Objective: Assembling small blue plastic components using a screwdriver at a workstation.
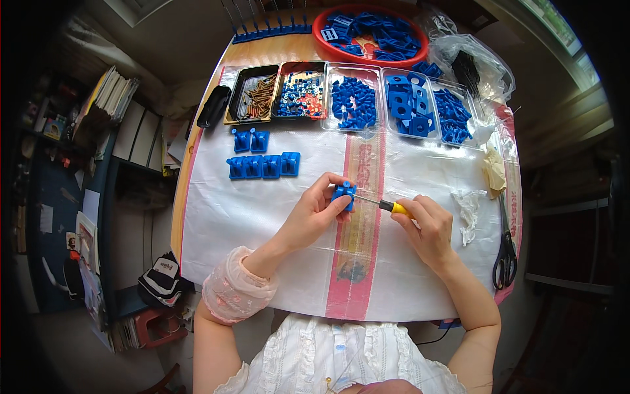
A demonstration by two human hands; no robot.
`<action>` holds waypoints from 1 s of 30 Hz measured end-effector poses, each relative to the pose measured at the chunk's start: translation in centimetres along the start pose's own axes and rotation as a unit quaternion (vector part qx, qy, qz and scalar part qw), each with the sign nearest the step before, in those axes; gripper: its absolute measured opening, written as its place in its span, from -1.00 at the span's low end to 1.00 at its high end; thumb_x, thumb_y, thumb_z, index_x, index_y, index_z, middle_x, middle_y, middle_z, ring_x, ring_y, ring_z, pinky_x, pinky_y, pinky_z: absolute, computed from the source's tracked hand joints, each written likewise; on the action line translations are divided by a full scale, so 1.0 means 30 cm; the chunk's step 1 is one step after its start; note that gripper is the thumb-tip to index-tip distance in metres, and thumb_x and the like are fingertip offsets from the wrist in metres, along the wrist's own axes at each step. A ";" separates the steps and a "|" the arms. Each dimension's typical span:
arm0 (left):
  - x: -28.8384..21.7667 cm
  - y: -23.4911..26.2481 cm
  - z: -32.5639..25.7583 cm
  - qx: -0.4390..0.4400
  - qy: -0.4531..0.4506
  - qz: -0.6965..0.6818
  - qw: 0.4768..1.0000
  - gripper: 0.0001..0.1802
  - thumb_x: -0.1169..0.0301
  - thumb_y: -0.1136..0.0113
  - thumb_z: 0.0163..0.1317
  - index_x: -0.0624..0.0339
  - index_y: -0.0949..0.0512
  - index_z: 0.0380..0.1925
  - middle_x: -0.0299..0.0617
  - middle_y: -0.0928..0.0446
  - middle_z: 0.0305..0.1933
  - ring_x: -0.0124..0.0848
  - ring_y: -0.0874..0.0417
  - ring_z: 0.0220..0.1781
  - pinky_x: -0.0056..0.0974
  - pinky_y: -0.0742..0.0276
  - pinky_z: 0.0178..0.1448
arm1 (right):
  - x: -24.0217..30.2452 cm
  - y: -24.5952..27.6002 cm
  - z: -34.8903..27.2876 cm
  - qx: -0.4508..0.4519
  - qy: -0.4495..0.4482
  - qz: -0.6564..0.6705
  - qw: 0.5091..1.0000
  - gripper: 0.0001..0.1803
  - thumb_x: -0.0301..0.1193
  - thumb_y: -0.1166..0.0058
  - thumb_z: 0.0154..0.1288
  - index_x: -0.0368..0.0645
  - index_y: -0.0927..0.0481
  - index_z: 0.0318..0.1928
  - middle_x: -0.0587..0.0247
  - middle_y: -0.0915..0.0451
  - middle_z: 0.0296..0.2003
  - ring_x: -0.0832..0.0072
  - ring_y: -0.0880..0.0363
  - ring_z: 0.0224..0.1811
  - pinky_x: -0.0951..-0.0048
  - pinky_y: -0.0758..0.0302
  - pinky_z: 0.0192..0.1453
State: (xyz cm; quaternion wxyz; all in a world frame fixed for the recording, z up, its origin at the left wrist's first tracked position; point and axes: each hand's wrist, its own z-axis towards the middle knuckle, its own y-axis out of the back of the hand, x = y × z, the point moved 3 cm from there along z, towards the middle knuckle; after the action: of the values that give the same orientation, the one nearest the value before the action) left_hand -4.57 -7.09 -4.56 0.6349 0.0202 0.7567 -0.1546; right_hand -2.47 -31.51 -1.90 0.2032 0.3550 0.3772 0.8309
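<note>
1. In the head view, the left hand [314, 211] is holding a small blue part [344, 190] between the thumb and the fingers, in a narrow pinch. The part is being held above the white sheet [223, 217], near the middle of the table, in front of the person's chest.

2. The right hand [430, 230] is gripping a screwdriver [386, 205] by its yellow and black handle, with the fingers curling around it.

3. The screwdriver is pointing to the person's left and a little away from the body. Its long axis is running almost sideways, from the right hand to the part; the handle end is lying nearer to the person than the shaft end.

4. The part is facing the shaft with its right side. Its own long axis is hard to tell, because the thumb and fingers are covering much of it.

5. The tip of the shaft is disappearing at the part, so I cannot tell how deep it is sitting. The palm is hiding the rear of the handle.

6. Beyond the left hand, six blue pieces [253, 167] are standing in two rows. Farther away, five trays [244, 77] are lining up.

7. At the top, the picture edge is cutting off the thin rods [280, 14]. Inside the clear bag [492, 65], the dark things are remaining difficult to make out.
</note>
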 end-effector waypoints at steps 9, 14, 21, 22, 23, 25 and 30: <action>0.003 -0.004 0.003 -0.004 0.005 -0.002 1.000 -0.74 0.46 -0.12 0.56 0.23 -0.43 0.17 -0.20 -0.62 -0.15 -0.53 -0.64 -0.16 -0.39 -0.61 -0.05 | -0.008 -0.018 -0.015 -0.012 0.012 0.037 0.999 -0.61 -0.42 -0.52 0.08 -0.12 -0.60 -0.12 0.24 -0.63 -0.40 0.27 -0.64 -0.43 0.29 -0.51 -0.39; 0.009 0.003 0.004 -0.006 0.006 -0.009 1.000 -0.74 0.45 -0.12 0.56 0.23 -0.44 0.17 -0.20 -0.62 -0.16 -0.53 -0.65 -0.19 -0.40 -0.61 -0.06 | -0.001 -0.008 -0.006 -0.024 0.017 0.044 0.999 -0.66 -0.43 -0.52 0.08 -0.13 -0.60 -0.19 0.26 -0.64 -0.38 0.31 -0.64 -0.44 0.31 -0.50 -0.41; 0.012 0.007 0.005 -0.007 0.005 -0.016 1.000 -0.74 0.44 -0.12 0.56 0.24 -0.45 0.17 -0.21 -0.62 -0.16 -0.54 -0.64 -0.19 -0.40 -0.61 -0.07 | 0.019 0.010 0.007 -0.049 0.035 0.013 0.998 -0.71 -0.43 -0.51 0.09 -0.13 -0.64 -0.22 0.29 -0.63 -0.41 0.35 -0.63 -0.46 0.33 -0.46 -0.43; 0.013 0.007 0.005 -0.008 0.006 -0.016 1.000 -0.74 0.44 -0.12 0.56 0.24 -0.45 0.17 -0.21 -0.61 -0.16 -0.54 -0.64 -0.19 -0.40 -0.61 -0.07 | 0.018 0.011 0.009 -0.038 0.038 0.003 0.999 -0.72 -0.43 -0.50 0.10 -0.13 -0.64 -0.23 0.29 -0.63 -0.42 0.35 -0.62 -0.47 0.32 -0.45 -0.44; 0.010 0.002 0.004 -0.002 0.009 -0.010 1.000 -0.74 0.45 -0.12 0.56 0.23 -0.44 0.17 -0.21 -0.61 -0.16 -0.54 -0.64 -0.18 -0.40 -0.61 -0.06 | 0.015 0.015 0.007 -0.026 0.039 -0.007 0.999 -0.73 -0.42 -0.50 0.11 -0.13 -0.65 -0.23 0.29 -0.62 -0.43 0.34 -0.61 -0.48 0.32 -0.44 -0.44; 0.000 -0.007 0.001 0.010 0.014 0.002 1.000 -0.73 0.46 -0.13 0.55 0.23 -0.44 0.17 -0.22 -0.61 -0.15 -0.55 -0.64 -0.17 -0.40 -0.61 -0.06 | 0.000 0.015 -0.003 -0.003 0.022 0.006 1.000 -0.75 -0.42 -0.48 0.14 -0.14 -0.65 -0.23 0.28 -0.61 -0.46 0.33 -0.60 -0.49 0.32 -0.43 -0.45; 0.008 -0.007 -0.002 0.006 0.019 -0.001 1.000 -0.73 0.47 -0.13 0.55 0.23 -0.44 0.18 -0.24 -0.60 -0.14 -0.56 -0.64 -0.16 -0.40 -0.62 -0.05 | -0.002 0.003 -0.012 0.009 -0.016 0.092 0.996 -0.71 -0.39 -0.51 0.13 -0.16 -0.63 -0.23 0.26 -0.57 -0.48 0.30 -0.62 -0.50 0.33 -0.47 -0.45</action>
State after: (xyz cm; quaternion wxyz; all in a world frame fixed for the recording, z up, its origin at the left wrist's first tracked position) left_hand -4.71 -7.32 -4.73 0.6201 0.0259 0.7678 -0.1590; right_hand -2.70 -31.77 -2.01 0.1292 0.4035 0.3471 0.8366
